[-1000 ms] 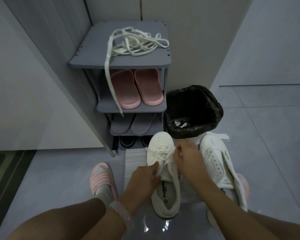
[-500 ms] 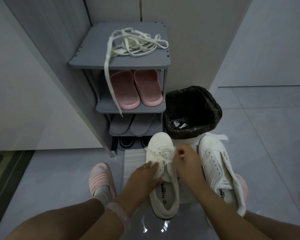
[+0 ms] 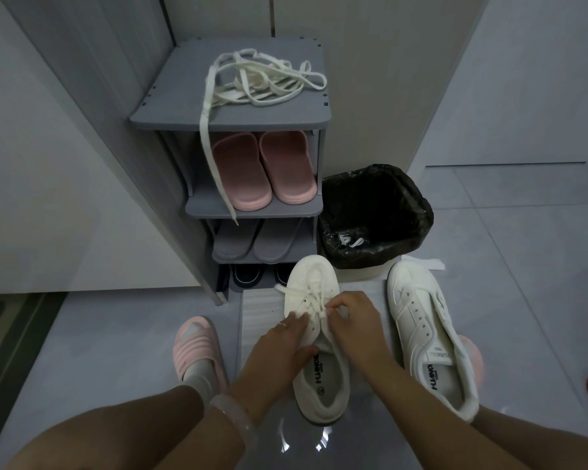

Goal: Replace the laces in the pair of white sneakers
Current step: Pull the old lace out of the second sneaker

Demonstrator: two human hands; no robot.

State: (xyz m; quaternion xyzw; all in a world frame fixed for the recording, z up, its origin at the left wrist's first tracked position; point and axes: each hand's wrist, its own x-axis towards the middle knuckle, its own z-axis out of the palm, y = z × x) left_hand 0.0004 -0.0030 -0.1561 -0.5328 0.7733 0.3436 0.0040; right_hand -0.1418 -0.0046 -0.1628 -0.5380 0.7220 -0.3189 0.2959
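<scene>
Two white sneakers stand on a pale mat on the floor. The left sneaker (image 3: 314,279) still carries a white lace (image 3: 294,293) across its eyelets. My left hand (image 3: 279,347) holds this shoe by its left side and tongue. My right hand (image 3: 352,320) pinches the lace over the middle eyelets. The right sneaker (image 3: 421,320) lies beside it with bare eyelets and no lace. A tangle of loose white laces (image 3: 262,83) sits on top of the grey shoe rack (image 3: 170,110), one end hanging down past the shelf.
The rack holds pink slippers (image 3: 262,171), grey slippers and dark shoes below. A bin lined with a black bag (image 3: 374,215) stands right of the rack, behind the sneakers. My left foot in a pink slipper (image 3: 197,347) rests on the floor at left.
My right hand has come down from a raised pull on the lace and now sits low on the eyelets. My left hand has slid up onto the shoe's side.
</scene>
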